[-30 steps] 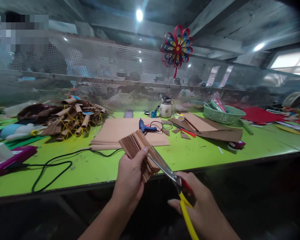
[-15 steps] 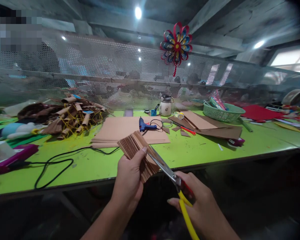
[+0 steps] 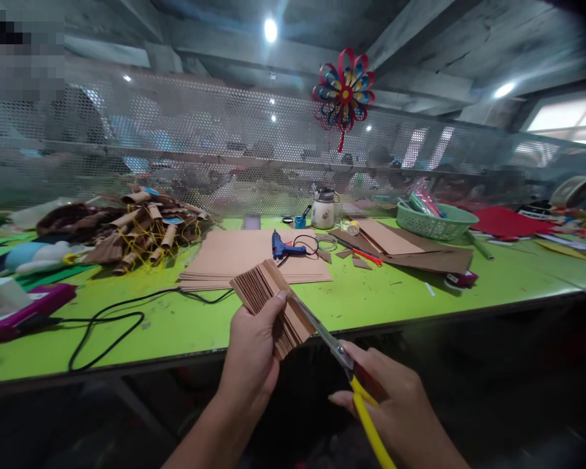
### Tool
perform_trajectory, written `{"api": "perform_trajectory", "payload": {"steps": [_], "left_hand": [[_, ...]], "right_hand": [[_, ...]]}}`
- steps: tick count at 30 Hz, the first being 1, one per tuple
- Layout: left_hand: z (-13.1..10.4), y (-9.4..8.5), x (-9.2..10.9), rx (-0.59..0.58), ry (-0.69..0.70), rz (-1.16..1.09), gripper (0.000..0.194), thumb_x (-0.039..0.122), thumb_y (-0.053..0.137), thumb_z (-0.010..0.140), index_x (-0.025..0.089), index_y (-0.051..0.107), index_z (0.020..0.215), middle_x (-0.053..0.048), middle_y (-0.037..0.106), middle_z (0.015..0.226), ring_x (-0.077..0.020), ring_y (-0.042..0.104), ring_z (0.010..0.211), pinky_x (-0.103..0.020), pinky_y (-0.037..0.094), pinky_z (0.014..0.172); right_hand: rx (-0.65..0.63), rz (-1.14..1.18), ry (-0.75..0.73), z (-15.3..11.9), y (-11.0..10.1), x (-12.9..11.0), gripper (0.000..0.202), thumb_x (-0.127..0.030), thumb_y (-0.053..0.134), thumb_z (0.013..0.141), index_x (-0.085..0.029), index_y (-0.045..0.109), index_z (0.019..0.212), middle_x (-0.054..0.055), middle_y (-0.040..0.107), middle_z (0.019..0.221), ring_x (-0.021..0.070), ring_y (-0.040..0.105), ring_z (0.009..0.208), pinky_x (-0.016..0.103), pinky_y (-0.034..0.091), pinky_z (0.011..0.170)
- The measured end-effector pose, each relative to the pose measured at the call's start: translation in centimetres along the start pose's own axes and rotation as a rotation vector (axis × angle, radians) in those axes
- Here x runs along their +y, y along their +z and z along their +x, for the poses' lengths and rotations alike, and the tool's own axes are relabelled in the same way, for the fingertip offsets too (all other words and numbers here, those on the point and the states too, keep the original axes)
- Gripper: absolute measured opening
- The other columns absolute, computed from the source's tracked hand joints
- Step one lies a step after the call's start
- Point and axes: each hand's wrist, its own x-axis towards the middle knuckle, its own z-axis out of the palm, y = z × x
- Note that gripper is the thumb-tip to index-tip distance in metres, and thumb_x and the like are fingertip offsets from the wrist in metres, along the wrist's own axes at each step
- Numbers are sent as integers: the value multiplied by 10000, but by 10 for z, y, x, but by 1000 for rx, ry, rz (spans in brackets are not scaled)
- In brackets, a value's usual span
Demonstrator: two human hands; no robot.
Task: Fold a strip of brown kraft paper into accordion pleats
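Observation:
My left hand (image 3: 255, 342) is closed around a pleated stack of brown paper (image 3: 258, 286), thumb on top, held tilted just off the table's front edge. In my right hand (image 3: 390, 384) is a pair of scissors (image 3: 339, 352) with yellow grips, pointing up and left. The blades lie against the right side of the folded paper, beside my left thumb; whether they cut into it I cannot tell. Behind the paper, a blue hot glue gun (image 3: 286, 246) lies on a stack of flat brown paper sheets (image 3: 229, 251).
A heap of brown paper pieces with yellow string (image 3: 151, 231) lies left. A black cable (image 3: 107, 312) and purple power strip (image 3: 34, 309) are on the green table (image 3: 185, 335). At the back stand a jug (image 3: 323, 212) and a green basket (image 3: 437, 225); a paper flower (image 3: 346, 94) hangs above.
The scissor blades have come closer together, and the scissors have moved slightly down and right. The folded paper stays in my left hand, almost in the same spot.

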Motion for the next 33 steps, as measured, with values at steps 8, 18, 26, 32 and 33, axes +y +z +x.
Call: {"api": "perform_trajectory", "payload": {"steps": [8, 18, 26, 32, 33], "left_hand": [[-3, -2, -2, -9, -1, 12, 345, 203, 768, 623, 108, 653, 934, -17, 685, 727, -136, 636, 578, -252, 554, 607], [-13, -5, -15, -74, -30, 28, 384, 277, 762, 661, 100, 623, 971, -44, 688, 778, -158, 652, 635, -236, 526, 596], [-15, -3, -14, -62, -42, 24, 373, 275, 774, 636, 112, 634, 941, -36, 692, 763, -160, 648, 607, -247, 527, 590], [-16, -1, -10, -61, -69, -6, 396, 266, 778, 611, 101, 646, 946, -43, 697, 771, -157, 641, 580, -260, 532, 599], [-16, -1, -10, -63, -67, -9, 402, 266, 777, 612, 98, 646, 953, -45, 698, 777, -157, 641, 581, -260, 532, 602]], "right_hand": [[-36, -16, 7, -1, -2, -2, 490, -353, 699, 770, -196, 575, 1217, 39, 653, 811, 166, 618, 697, 252, 529, 659], [-57, 14, 61, 1, 2, -2, 495, -337, 715, 754, -199, 568, 1207, 29, 630, 825, 164, 607, 705, 253, 519, 649], [15, 32, 26, -1, 5, 1, 493, -328, 741, 721, -210, 599, 1178, 30, 666, 831, 165, 636, 706, 221, 540, 652], [52, 70, -16, -3, 7, 1, 476, -360, 717, 748, -204, 607, 1184, 29, 675, 788, 156, 636, 655, 206, 541, 603], [57, 73, -17, -3, 8, 1, 477, -360, 716, 748, -204, 608, 1185, 31, 678, 790, 157, 638, 655, 207, 543, 604]]}}
